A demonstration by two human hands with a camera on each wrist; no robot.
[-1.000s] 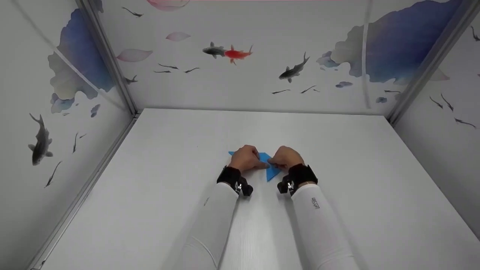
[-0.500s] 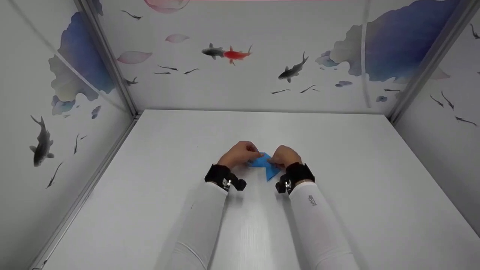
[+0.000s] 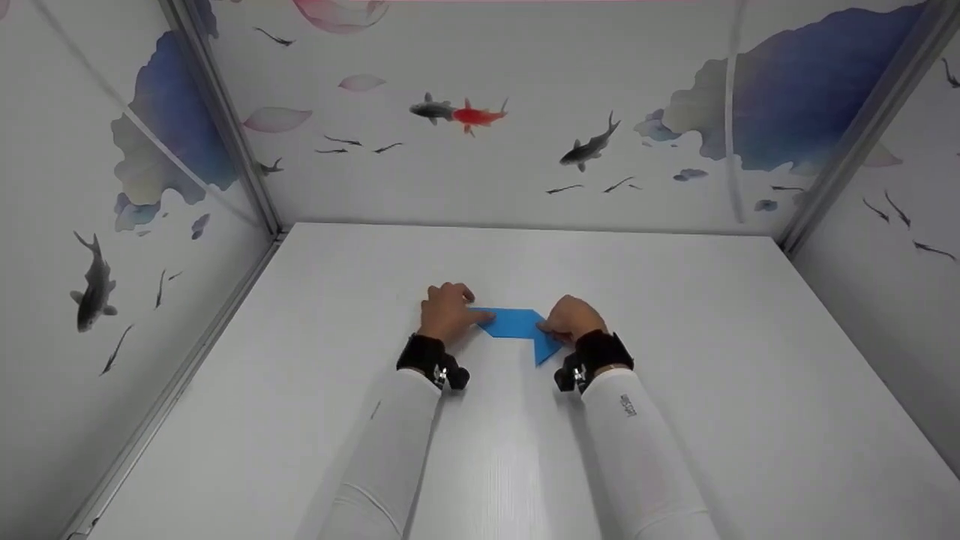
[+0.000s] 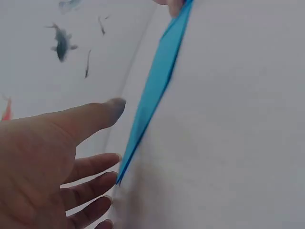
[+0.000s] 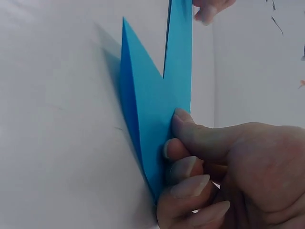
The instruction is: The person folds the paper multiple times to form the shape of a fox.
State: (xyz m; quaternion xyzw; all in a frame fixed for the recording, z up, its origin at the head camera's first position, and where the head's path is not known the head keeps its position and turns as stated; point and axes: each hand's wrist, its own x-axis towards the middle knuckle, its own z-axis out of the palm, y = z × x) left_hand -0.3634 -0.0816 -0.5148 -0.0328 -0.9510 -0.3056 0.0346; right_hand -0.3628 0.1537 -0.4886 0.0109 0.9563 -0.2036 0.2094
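A folded piece of blue paper [image 3: 512,322] lies low over the white table, a flat band to the left and a pointed flap hanging towards the front on the right. My right hand [image 3: 574,319] pinches its right end; in the right wrist view the thumb [image 5: 193,136] presses on the paper [image 5: 152,109] with the other fingers curled behind. At the band's left end is my left hand [image 3: 446,313], its thumb overlapping the paper in the head view. The left wrist view shows this hand [image 4: 43,152] with fingers spread beside the narrow blue tip [image 4: 128,162], gripping nothing.
The white table [image 3: 495,450] runs back to a wall [image 3: 480,187] printed with fish and leaves. Side walls with metal corner posts [image 3: 225,120] stand left and right. Both wrists wear black straps [image 3: 421,356] with small cameras.
My left hand has slid left from the paper's middle to its left end and its fingers have spread, baring the blue band. The right hand keeps its pinch in nearly the same place.
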